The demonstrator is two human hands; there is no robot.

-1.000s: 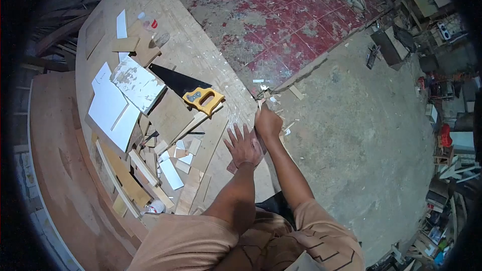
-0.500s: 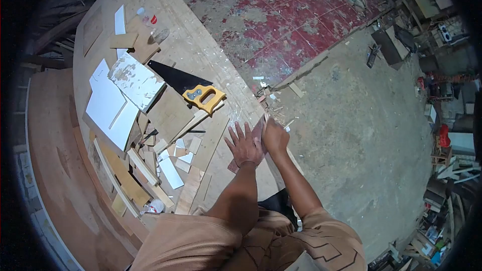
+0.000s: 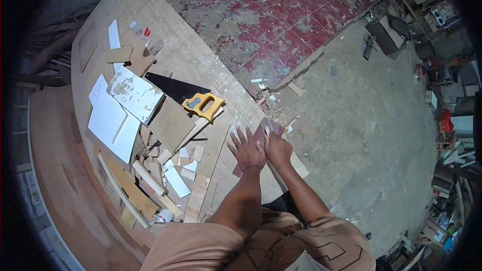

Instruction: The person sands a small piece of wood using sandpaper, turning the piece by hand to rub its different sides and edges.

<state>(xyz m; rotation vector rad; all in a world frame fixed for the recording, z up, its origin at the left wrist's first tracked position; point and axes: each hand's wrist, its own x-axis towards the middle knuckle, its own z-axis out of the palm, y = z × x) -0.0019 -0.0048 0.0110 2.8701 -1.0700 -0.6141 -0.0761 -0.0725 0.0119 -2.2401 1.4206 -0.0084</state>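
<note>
In the head view, your 2 bare hands meet at the brown board (image 3: 267,124), which lies on the near part of the table (image 3: 191,45), slantwise along the edge that faces the concrete floor (image 3: 346,135). Your left hand (image 3: 249,149) rests palm down on it, fingers spread, so that grip bears on the board rather than wrapping round it. Your right hand (image 3: 278,148) is just beside, over the board's outer side, fingers curled in a fist; you can't tell from here what, if anything, that grip has hold of.

As for progress, you look to be partway through handling this board: it lies under your palm, and its far end shows beyond your fingers. How much of its edge is finished can't be told, because your hands cover much of it. Small offcuts (image 3: 183,163) on the table and wood scraps (image 3: 281,113) on the floor near the table's corner suggest that some cutting is done. The handsaw (image 3: 175,89) lies flat, apart from both hands, its yellow handle towards you. The white sheet (image 3: 113,125) and the flaking white panel (image 3: 134,94) lie farther off, untouched.
</note>
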